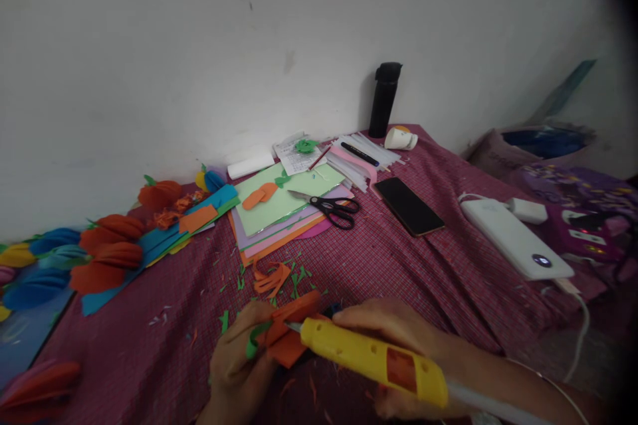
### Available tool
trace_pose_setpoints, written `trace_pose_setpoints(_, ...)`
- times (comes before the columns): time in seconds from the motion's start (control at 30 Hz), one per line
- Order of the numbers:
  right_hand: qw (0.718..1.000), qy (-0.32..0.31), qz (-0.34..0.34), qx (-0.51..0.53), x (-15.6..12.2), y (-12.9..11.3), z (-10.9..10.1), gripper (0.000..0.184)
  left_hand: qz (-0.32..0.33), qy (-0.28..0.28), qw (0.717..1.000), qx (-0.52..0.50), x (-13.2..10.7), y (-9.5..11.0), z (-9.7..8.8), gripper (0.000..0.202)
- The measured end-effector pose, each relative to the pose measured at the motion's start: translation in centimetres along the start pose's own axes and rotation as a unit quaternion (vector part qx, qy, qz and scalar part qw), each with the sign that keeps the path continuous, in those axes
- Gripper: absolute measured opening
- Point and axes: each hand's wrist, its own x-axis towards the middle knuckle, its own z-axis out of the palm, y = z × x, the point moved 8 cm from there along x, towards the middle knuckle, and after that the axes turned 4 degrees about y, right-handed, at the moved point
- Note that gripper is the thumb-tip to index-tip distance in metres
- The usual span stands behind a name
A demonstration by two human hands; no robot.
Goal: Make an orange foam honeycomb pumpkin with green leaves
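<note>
My left hand (pixel 239 358) is closed around an orange paper pumpkin (pixel 289 339) that has a curled green strip (pixel 255 340) at its side. In my right hand (pixel 393 325) is a yellow hot glue gun (pixel 369 352), its metal nozzle pointing left against or very close to the orange paper folds. A glue stick (pixel 488 405) sticks out of the gun's back end. Just beyond my hands lie orange paper strips (pixel 272 279) and small green clippings (pixel 299 275). The gun's handle and trigger are mostly hidden by my right hand.
Black scissors (pixel 331 209) rest on stacked coloured paper (pixel 259 239). To the right are a phone (pixel 409 206), a white power bank (pixel 513 239) and a purple power strip (pixel 583 236). Finished paper pumpkins (pixel 112 232) line the left. A black bottle (pixel 383 99) stands by the wall.
</note>
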Motion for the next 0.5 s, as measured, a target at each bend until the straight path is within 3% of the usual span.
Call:
trace_pose_setpoints(0.1, 0.999, -0.015, 0.039, -0.029, -0.4, 1.0, 0.3, 0.071, 0.001, 0.015, 1.0, -0.005, 0.2, 0.2, -0.3, 0.012)
trace_pose_setpoints(0.3, 0.997, 0.028, 0.042, -0.056, -1.7, 1.7, -0.4, 0.073, -0.028, 0.0, 1.0, 0.009, -0.9, -0.9, -0.5, 0.023)
trace_pose_setpoints(0.5, 0.995, 0.03, 0.073, -0.066, -2.1, 2.3, -1.0, 0.069, -0.052, 0.045, 0.998, 0.014, -0.9, -1.1, -1.4, 0.015)
